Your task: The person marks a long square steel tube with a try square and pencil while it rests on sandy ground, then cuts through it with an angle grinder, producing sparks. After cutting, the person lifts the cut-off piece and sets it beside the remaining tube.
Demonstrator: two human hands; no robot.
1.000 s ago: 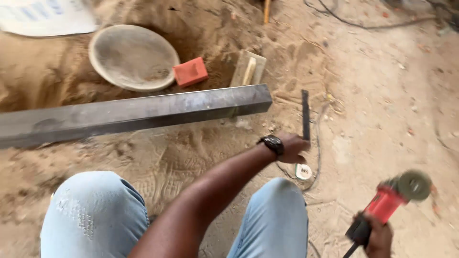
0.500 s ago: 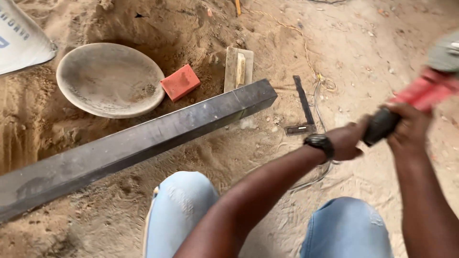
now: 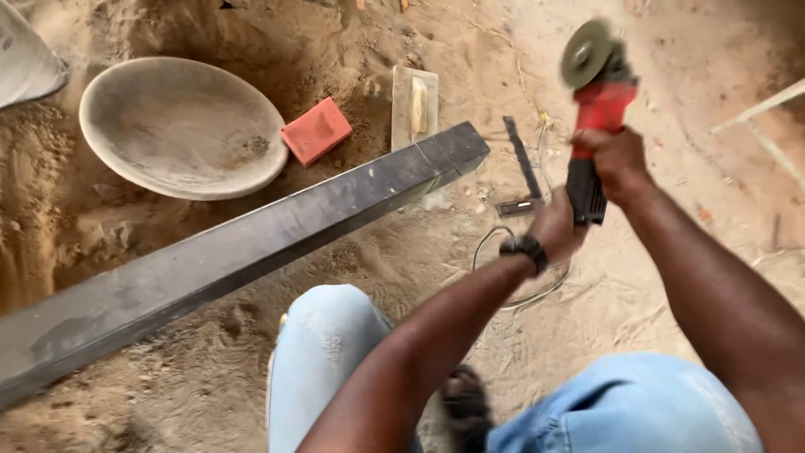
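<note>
Sandy ground (image 3: 713,109) all round, loose and footprinted. Right hand (image 3: 619,159) wrapped round red-and-black angle grinder (image 3: 594,109), raised above ground, disc end blurred. Left hand (image 3: 558,228), watch on wrist, at grinder's black tail; grip unclear, cannot tell. Long dark steel tube (image 3: 251,243) lies diagonally on sand, left of hands. Round pan (image 3: 180,126), red brick (image 3: 316,130), wooden float (image 3: 415,105) beyond tube. Metal square (image 3: 521,168) just beside left hand.

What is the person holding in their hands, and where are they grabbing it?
A red and black angle grinder. The right hand grips its body below the disc, and the left hand holds the black rear end.
</note>
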